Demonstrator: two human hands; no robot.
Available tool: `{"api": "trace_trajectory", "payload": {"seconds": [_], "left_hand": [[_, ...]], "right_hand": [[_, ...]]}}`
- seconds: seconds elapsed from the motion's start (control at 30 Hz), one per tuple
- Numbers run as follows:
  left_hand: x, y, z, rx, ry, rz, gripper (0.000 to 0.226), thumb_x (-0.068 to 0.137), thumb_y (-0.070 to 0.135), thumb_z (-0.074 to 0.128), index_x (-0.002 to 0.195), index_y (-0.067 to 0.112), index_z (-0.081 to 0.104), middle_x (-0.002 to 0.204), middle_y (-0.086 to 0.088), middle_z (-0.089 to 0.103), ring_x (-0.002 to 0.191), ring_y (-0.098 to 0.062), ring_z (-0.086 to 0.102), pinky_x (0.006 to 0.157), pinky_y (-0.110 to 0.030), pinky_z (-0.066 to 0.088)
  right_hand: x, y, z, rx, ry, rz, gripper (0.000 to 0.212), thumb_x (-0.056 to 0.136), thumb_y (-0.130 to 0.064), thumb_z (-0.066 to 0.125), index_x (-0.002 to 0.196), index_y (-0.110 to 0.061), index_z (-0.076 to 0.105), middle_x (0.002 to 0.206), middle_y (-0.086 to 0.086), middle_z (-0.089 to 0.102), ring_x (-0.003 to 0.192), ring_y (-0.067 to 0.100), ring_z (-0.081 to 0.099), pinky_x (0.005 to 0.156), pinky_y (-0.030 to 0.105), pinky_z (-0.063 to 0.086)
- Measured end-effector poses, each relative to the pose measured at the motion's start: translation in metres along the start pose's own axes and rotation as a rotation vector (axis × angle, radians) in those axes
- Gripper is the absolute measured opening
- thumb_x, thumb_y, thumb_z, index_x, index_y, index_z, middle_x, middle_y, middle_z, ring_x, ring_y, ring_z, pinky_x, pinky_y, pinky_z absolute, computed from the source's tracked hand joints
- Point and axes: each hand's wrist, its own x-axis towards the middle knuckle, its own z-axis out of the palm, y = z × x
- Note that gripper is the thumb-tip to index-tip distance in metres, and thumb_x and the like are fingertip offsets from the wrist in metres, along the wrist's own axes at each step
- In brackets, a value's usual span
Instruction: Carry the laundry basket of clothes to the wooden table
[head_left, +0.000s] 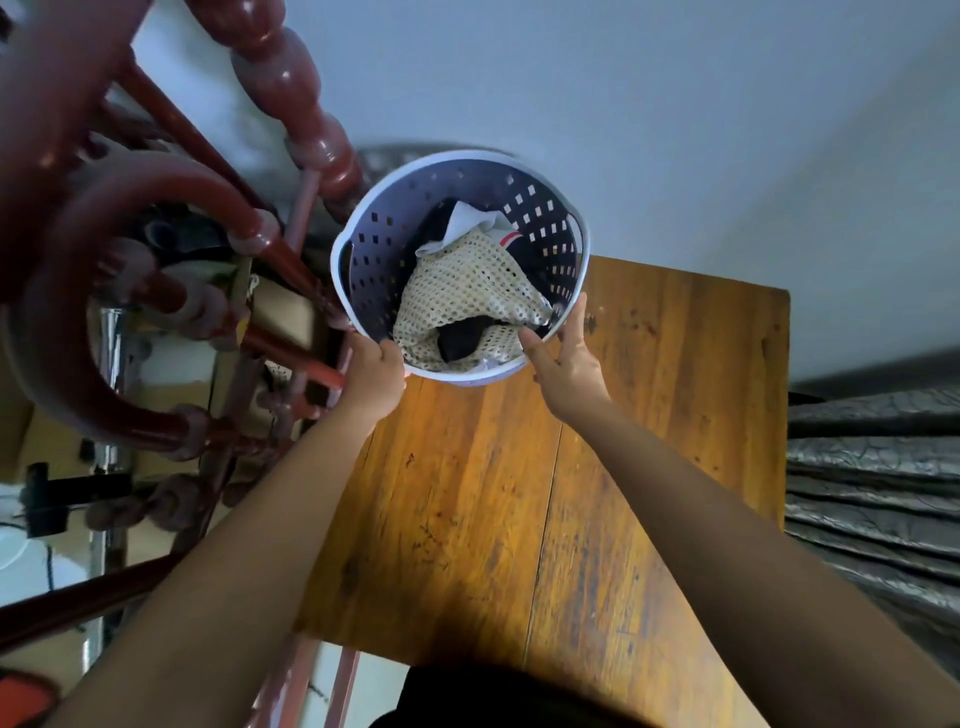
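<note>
A round lilac laundry basket (384, 228) with a perforated wall and a white rim is at the far left corner of the wooden table (649, 441). Inside it lie a cream mesh garment (462, 291), a white cloth and dark clothes. My left hand (375, 375) grips the near left part of the rim, fingers curled over it. My right hand (563, 358) holds the near right part of the rim, thumb inside and fingers spread along the outside. Whether the basket's base rests on the table I cannot tell.
Dark red turned wooden furniture (156, 249) with curved bars crowds the left side, touching the basket's left edge. Cardboard boxes (280, 317) sit behind it. Grey quilted fabric (872, 483) lies to the right of the table. A pale wall stands beyond.
</note>
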Motion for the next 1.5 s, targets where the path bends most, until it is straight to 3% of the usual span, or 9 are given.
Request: {"api": "trace_trajectory", "payload": {"seconds": [0.23,0.4,0.57,0.67,0.77,0.97,1.17,1.33,1.5], "left_hand": [[0.014,0.011,-0.007,-0.018,-0.021,0.006,0.035,0.097,0.024,0.033,0.128,0.011,0.025,0.114,-0.012,0.047,0.111,-0.045,0.062,0.09,-0.058,0.054],[0.014,0.008,-0.009,0.052,-0.013,0.03,0.052,0.093,0.031,0.031,0.137,0.006,0.024,0.102,-0.009,0.052,0.109,-0.048,0.062,0.09,-0.065,0.052],[-0.028,0.016,0.0,0.138,0.164,0.228,0.069,0.1,0.018,0.045,0.155,-0.001,0.007,0.161,-0.027,0.026,0.145,-0.037,0.033,0.111,-0.023,0.024],[-0.048,0.004,0.009,0.271,0.158,0.456,0.071,0.1,0.032,0.048,0.157,0.006,0.015,0.168,-0.021,-0.006,0.156,-0.033,0.0,0.123,-0.035,0.011],[-0.055,-0.015,0.011,0.551,0.059,0.511,0.063,0.098,0.054,0.036,0.15,0.018,0.036,0.169,-0.018,0.0,0.155,-0.041,-0.005,0.122,-0.054,0.009],[-0.041,-0.016,-0.004,0.735,0.018,0.589,0.063,0.097,0.057,0.028,0.123,0.013,0.063,0.161,-0.024,0.029,0.148,-0.053,0.017,0.113,-0.068,0.028],[-0.046,0.011,-0.018,0.776,-0.021,0.556,0.058,0.097,0.051,0.032,0.129,0.012,0.06,0.165,-0.021,0.021,0.151,-0.052,0.007,0.119,-0.064,0.019],[-0.064,0.01,-0.01,0.693,-0.086,0.468,0.051,0.103,0.037,0.038,0.143,0.008,0.048,0.161,-0.017,0.033,0.151,-0.031,0.027,0.119,-0.04,0.019],[-0.126,0.029,-0.014,0.5,-0.024,0.578,0.05,0.101,0.042,0.039,0.14,0.015,0.053,0.143,-0.003,0.058,0.133,-0.021,0.05,0.103,-0.03,0.034]], "right_hand": [[0.013,-0.01,0.006,-0.023,0.011,0.036,0.094,0.102,-0.06,0.044,0.165,-0.034,-0.02,0.156,0.011,0.053,0.074,0.004,0.056,0.055,0.023,0.047],[0.007,-0.019,0.004,-0.05,0.0,0.086,0.095,0.102,-0.061,0.045,0.164,-0.036,-0.023,0.148,0.017,0.058,0.08,0.025,0.067,0.076,0.049,0.063],[-0.009,-0.023,0.009,-0.064,0.047,0.092,0.09,0.105,-0.053,0.045,0.166,-0.032,-0.017,0.15,0.019,0.058,0.111,0.042,0.071,0.087,0.054,0.061],[-0.017,-0.011,0.019,-0.017,0.083,0.055,0.084,0.105,-0.054,0.046,0.169,-0.032,-0.004,0.148,0.015,0.062,0.125,0.039,0.066,0.091,0.048,0.058],[-0.022,0.003,0.026,0.03,0.091,0.011,0.079,0.103,-0.055,0.049,0.168,-0.035,0.01,0.155,0.004,0.058,0.138,0.026,0.059,0.09,0.03,0.047],[-0.013,0.004,0.025,0.058,0.089,0.008,0.08,0.101,-0.055,0.054,0.168,-0.035,0.014,0.154,0.001,0.06,0.143,0.022,0.054,0.093,0.024,0.043],[-0.021,-0.014,0.006,-0.008,0.09,-0.046,0.072,0.102,-0.053,0.053,0.165,-0.04,0.022,0.15,0.002,0.064,0.123,0.025,0.066,0.057,0.016,0.041],[-0.039,0.003,-0.001,-0.06,0.045,-0.058,0.053,0.107,-0.048,0.045,0.156,-0.027,0.051,0.152,0.002,0.061,0.137,0.021,0.058,0.092,0.024,0.044],[-0.084,0.005,-0.028,-0.071,0.105,-0.194,0.047,0.108,-0.046,0.044,0.145,-0.024,0.063,0.12,-0.002,0.074,0.114,0.013,0.067,0.077,0.015,0.048]]}}
